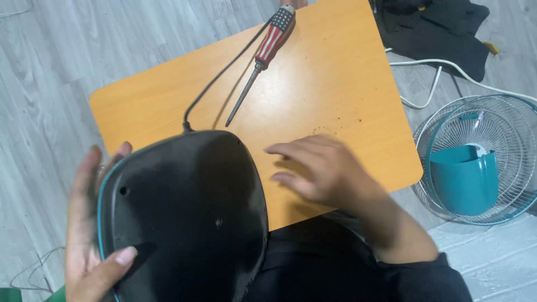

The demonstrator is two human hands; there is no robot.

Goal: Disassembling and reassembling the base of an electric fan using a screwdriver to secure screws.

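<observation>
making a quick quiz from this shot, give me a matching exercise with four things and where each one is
Things:
1. screwdriver
2. black base cover
3. fan grille
4. right hand

Places:
A. on the floor, right of the board
B. held at its edge by the left hand
C. lying at the far end of the orange board
D. hovering over the board's near part

Pairs: 1-C, 2-B, 3-A, 4-D

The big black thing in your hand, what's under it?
Under the black base you can see the corner of the orange table and dark clothing. The left hand holds its edge. Whatever lies directly beneath is covered, so I cannot tell.
</observation>
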